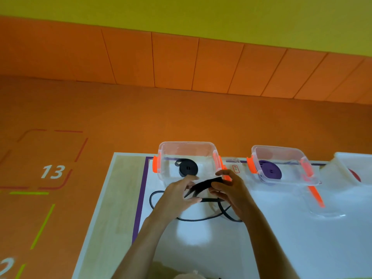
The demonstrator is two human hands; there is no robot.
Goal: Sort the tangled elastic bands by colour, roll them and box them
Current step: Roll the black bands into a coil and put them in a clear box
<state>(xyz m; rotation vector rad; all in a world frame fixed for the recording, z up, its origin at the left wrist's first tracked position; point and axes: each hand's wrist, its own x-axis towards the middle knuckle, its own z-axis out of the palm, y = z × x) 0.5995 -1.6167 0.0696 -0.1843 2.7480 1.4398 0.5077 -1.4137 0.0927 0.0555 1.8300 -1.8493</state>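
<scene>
A loose black elastic band [203, 187] stretches between both hands above the white table, its slack looping on the surface toward me. My left hand [177, 196] pinches the band's left part. My right hand [229, 190] grips its right end with curled fingers. Just behind the hands stands a clear box [167, 150] with orange clips, holding a rolled black band [188, 170]. A second clear box [298, 158] to the right holds a rolled purple band [270, 172].
A third white container [350, 158] with something red inside sits at the far right edge. A clear lid [322, 206] with an orange clip lies in front of the purple box. The table's left edge [96, 208] drops to an orange floor.
</scene>
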